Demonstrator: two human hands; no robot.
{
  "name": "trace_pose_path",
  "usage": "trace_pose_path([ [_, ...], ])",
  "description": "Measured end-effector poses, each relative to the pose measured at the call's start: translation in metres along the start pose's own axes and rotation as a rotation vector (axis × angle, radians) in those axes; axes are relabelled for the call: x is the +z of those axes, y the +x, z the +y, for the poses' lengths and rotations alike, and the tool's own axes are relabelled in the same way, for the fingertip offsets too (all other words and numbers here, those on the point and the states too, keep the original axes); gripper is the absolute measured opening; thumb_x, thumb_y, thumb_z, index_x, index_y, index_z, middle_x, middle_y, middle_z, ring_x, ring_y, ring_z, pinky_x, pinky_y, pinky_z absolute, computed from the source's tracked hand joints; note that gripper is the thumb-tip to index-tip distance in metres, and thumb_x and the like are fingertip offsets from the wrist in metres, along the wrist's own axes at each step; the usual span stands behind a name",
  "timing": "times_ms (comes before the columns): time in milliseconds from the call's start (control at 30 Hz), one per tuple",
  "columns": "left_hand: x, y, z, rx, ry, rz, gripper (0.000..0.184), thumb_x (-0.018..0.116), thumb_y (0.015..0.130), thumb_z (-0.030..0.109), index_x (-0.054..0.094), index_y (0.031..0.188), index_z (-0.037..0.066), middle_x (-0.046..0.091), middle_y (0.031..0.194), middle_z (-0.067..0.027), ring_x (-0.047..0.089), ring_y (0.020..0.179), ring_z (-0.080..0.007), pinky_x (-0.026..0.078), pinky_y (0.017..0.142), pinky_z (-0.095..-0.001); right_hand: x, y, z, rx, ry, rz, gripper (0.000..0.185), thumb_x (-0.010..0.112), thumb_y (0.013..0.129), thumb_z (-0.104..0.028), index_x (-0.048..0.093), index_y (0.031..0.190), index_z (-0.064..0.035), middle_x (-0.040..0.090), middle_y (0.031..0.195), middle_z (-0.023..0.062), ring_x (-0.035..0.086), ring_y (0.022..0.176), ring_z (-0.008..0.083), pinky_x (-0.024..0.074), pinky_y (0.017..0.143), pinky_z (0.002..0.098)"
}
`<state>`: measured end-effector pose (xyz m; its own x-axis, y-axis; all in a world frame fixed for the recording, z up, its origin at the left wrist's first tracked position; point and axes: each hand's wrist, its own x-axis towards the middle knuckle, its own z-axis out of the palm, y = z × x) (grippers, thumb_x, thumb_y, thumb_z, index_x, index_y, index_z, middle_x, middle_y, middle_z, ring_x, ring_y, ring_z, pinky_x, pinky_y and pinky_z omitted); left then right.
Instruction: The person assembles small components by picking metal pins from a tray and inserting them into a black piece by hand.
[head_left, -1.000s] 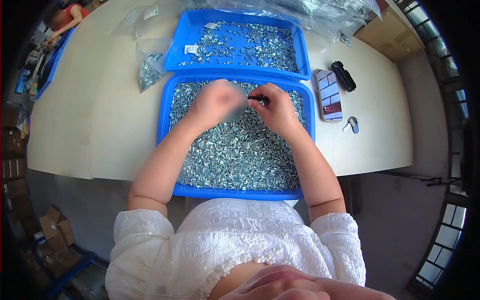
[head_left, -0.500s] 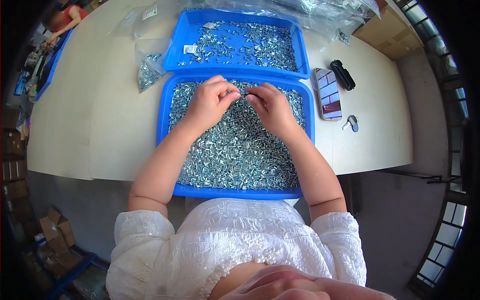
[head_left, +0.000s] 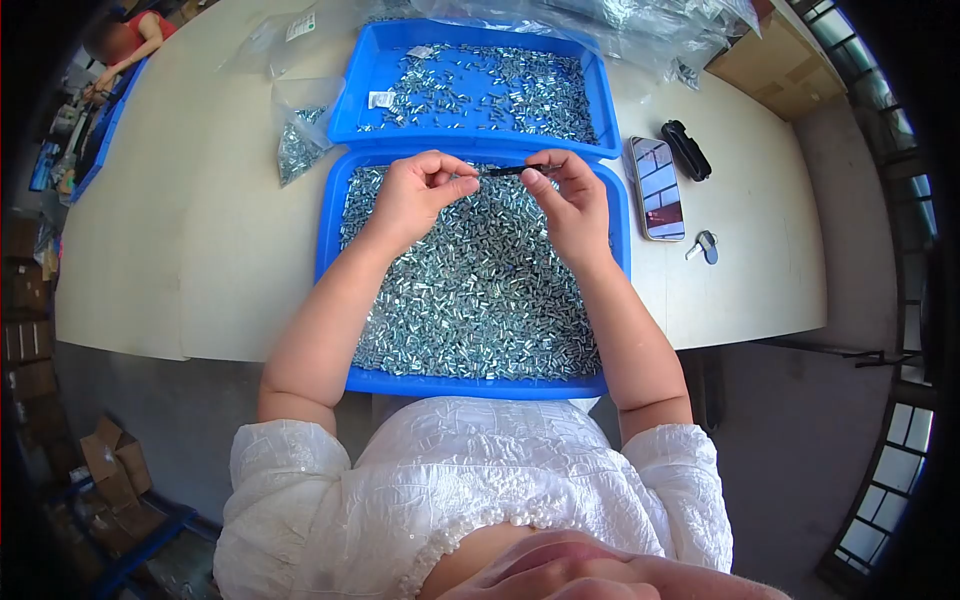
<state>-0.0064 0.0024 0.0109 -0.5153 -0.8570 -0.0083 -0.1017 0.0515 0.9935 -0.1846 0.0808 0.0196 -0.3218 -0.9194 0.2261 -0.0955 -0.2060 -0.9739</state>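
Pinching a slim black tool (head_left: 512, 171) between thumb and fingers, the right hand (head_left: 578, 205) is holding it roughly level over the far part of the near tray (head_left: 480, 388), pointing its left end toward the left hand (head_left: 408, 200). The left fingers are curling narrowly beside that end; whether they are gripping a small piece is too small to tell. Judging from the pose, the hands are working together at the tool's tip, and any move there is calling for a steady right grip and close alignment. Metal bits (head_left: 480, 300) are filling the near tray, while the far tray (head_left: 375, 75) is holding a thinner scatter. On the bench (head_left: 220, 220), a bag (head_left: 300, 140) is lying left of the trays, and a phone (head_left: 658, 190) and keys (head_left: 707, 247) are lying right. Compared with half a second earlier, the right hand is sitting farther right, the hands are standing wider apart and more of the tool is showing.
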Motion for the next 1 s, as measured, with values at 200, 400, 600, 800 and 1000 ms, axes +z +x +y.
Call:
trace_pose_path([
  [200, 0.0, 0.0, 0.0, 0.096, -0.005, 0.028, 0.012, 0.072, 0.074, 0.011, 0.068, 0.082, 0.003, 0.042, 0.063, 0.0077, 0.036, 0.058, -0.0033, 0.03, 0.053, -0.02, -0.002, 0.001, 0.002, 0.033, 0.008, -0.04, 0.015, 0.067, 0.079, -0.009, 0.061, 0.09, -0.0006, 0.062, 0.082, 0.0013, 0.053, 0.077, 0.008, 0.0435, 0.07, 0.0229],
  [400, -0.001, 0.0, 0.001, 0.07, 0.0, 0.017, 0.01, 0.069, 0.076, 0.004, 0.067, 0.085, 0.002, 0.05, 0.073, 0.0052, 0.04, 0.064, -0.0036, 0.033, 0.06, -0.0186, -0.002, 0.0, -0.002, 0.03, -0.127, -0.04, 0.013, 0.067, 0.078, -0.01, 0.063, 0.087, -0.0016, 0.062, 0.079, 0.0022, 0.054, 0.075, 0.0092, 0.0438, 0.07, 0.0235],
  [600, 0.001, -0.005, 0.009, 0.286, 0.238, 0.079, 0.01, 0.074, 0.069, 0.006, 0.069, 0.077, 0.005, 0.048, 0.064, 0.0033, 0.04, 0.057, -0.0054, 0.034, 0.053, -0.0209, -0.006, 0.001, -0.004, 0.071, -0.373, -0.056, 0.024, 0.066, 0.082, -0.023, 0.062, 0.072, -0.0004, 0.06, 0.068, 0.0034, 0.051, 0.065, 0.0097, 0.0395, 0.057, 0.0251],
  [800, 0.002, -0.007, 0.013, 0.347, 0.345, 0.087, 0.011, 0.075, 0.066, 0.005, 0.068, 0.075, 0.005, 0.051, 0.065, 0.0004, 0.043, 0.056, -0.0072, 0.037, 0.052, -0.0218, -0.006, 0.002, -0.015, 0.259, -0.349, -0.133, 0.038, 0.059, 0.087, -0.03, 0.059, 0.064, 0.0, 0.053, 0.057, 0.0019, 0.047, 0.055, 0.0078, 0.0358, 0.049, 0.0258],
  [1000, 0.002, -0.007, 0.013, 0.362, 0.405, 0.124, 0.011, 0.075, 0.066, 0.005, 0.068, 0.074, 0.005, 0.053, 0.065, -0.0006, 0.044, 0.055, -0.0081, 0.037, 0.051, -0.023, 0.007, 0.001, 0.004, 0.09, -0.026, -0.003, 0.039, 0.054, 0.09, -0.034, 0.058, 0.063, -0.005, 0.052, 0.058, -0.0018, 0.043, 0.056, 0.0044, 0.0326, 0.051, 0.0212],
])
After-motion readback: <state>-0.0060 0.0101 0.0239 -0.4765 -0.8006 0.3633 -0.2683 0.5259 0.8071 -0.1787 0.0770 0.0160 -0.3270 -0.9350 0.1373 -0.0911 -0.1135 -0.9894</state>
